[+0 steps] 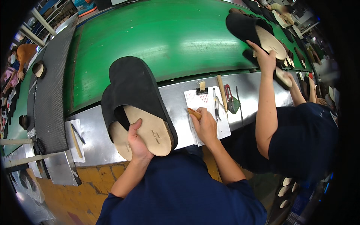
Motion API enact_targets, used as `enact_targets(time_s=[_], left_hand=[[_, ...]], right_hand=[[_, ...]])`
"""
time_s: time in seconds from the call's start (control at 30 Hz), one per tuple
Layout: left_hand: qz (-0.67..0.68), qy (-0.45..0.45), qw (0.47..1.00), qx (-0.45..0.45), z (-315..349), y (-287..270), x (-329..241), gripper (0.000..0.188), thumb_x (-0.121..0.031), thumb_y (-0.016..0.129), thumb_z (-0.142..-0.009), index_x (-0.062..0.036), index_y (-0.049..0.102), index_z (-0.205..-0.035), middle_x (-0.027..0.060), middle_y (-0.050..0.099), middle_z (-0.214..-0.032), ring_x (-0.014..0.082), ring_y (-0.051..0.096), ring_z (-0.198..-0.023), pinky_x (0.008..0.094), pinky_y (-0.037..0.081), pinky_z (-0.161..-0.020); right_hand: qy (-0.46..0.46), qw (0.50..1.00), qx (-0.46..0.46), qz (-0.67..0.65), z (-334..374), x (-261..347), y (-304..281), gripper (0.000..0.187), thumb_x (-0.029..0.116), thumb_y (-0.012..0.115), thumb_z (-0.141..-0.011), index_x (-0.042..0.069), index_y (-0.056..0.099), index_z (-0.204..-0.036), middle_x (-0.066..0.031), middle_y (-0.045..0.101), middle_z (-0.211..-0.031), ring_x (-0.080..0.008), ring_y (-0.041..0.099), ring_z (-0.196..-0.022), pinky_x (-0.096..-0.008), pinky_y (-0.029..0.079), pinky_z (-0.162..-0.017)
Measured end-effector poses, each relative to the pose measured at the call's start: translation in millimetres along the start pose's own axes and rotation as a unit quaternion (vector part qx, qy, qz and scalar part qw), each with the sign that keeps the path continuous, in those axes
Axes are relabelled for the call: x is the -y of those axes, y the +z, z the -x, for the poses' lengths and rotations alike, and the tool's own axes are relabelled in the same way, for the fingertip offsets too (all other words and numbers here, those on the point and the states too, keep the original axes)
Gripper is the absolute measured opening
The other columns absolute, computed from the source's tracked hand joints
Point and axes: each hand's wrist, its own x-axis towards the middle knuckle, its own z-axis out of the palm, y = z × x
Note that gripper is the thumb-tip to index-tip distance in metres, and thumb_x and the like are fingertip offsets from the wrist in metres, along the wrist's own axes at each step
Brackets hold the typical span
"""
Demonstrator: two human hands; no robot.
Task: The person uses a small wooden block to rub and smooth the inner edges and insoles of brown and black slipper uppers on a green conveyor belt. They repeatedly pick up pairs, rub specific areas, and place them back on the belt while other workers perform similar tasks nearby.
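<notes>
My left hand (pixel 140 144) grips a pair of black slide sandals (pixel 137 82) by their heels, thumb on the beige footbed of the front one. The other sandal (pixel 107 99) is behind it and partly covered. Their closed toes point away from me, over the metal ledge and the green belt. My right hand (pixel 206 125) is closed around a short orange-brown wooden handle (pixel 194 113) above printed sheets (pixel 193 99) with a clip at the top. What the handle belongs to is hidden. Pens (pixel 216 107) lie on the sheets beside this hand.
A wooden stick (pixel 222 90), red-handled snips (pixel 227 92) and a thin dark rod (pixel 239 105) lie on the metal ledge (pixel 172 97). Beyond runs a green belt (pixel 150 33). At right, a co-worker's hands (pixel 267 60) hold similar black sandals (pixel 249 30). More paper (pixel 77 140) lies left.
</notes>
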Motion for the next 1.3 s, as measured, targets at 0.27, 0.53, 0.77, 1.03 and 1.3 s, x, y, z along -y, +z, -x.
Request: enact_targets(time_s=[0.27,0.53,0.77,1.03,1.3], left_hand=[[-0.008,0.015,1.000,0.019,5,2,-3,0.043,-0.029,0.044,-0.093,-0.0005,0.056,-0.123,0.0146,0.066,-0.117,0.0296,0.065,-0.106,0.0413,0.052,-0.094],[-0.026,0.043,0.999,0.017,13,11,-1,0.042,-0.029,0.044,-0.094,-0.0013,0.056,-0.123,0.0133,0.066,-0.116,0.0279,0.065,-0.107,0.0400,0.051,-0.094],[-0.044,0.066,0.997,0.002,20,3,3,0.043,-0.031,0.046,-0.093,-0.0037,0.055,-0.124,0.0114,0.065,-0.118,0.0269,0.064,-0.107,0.0392,0.049,-0.096],[-0.048,0.117,0.992,-0.004,26,1,5,0.041,-0.031,0.046,-0.092,-0.0037,0.057,-0.121,0.0110,0.066,-0.116,0.0262,0.064,-0.106,0.0378,0.049,-0.095],[-0.048,0.109,0.993,0.005,26,-4,7,0.043,-0.030,0.045,-0.091,-0.0031,0.055,-0.123,0.0117,0.064,-0.119,0.0270,0.064,-0.107,0.0384,0.049,-0.095]], right_hand=[[0.031,0.924,0.064,-0.376,11,73,-48,0.043,0.006,0.064,-0.090,0.001,0.040,-0.126,-0.0143,0.066,-0.096,-0.0178,0.066,-0.076,-0.0323,0.053,-0.067],[-0.193,0.945,-0.041,-0.260,9,105,-69,0.042,-0.002,0.068,-0.083,0.001,0.055,-0.123,-0.0095,0.066,-0.084,-0.0175,0.064,-0.063,-0.0293,0.051,-0.055],[-0.254,0.956,-0.083,-0.121,11,109,-57,0.037,0.001,0.074,-0.075,0.006,0.061,-0.109,-0.0064,0.059,-0.074,-0.0209,0.059,-0.053,-0.0325,0.048,-0.047],[-0.277,0.946,-0.108,-0.126,17,110,-50,0.030,0.001,0.074,-0.072,0.007,0.057,-0.096,-0.0062,0.055,-0.072,-0.0208,0.056,-0.049,-0.0323,0.046,-0.043],[-0.276,0.948,-0.102,-0.121,12,114,-54,0.025,0.002,0.074,-0.073,0.007,0.057,-0.091,-0.0063,0.056,-0.071,-0.0209,0.056,-0.050,-0.0324,0.044,-0.043]])
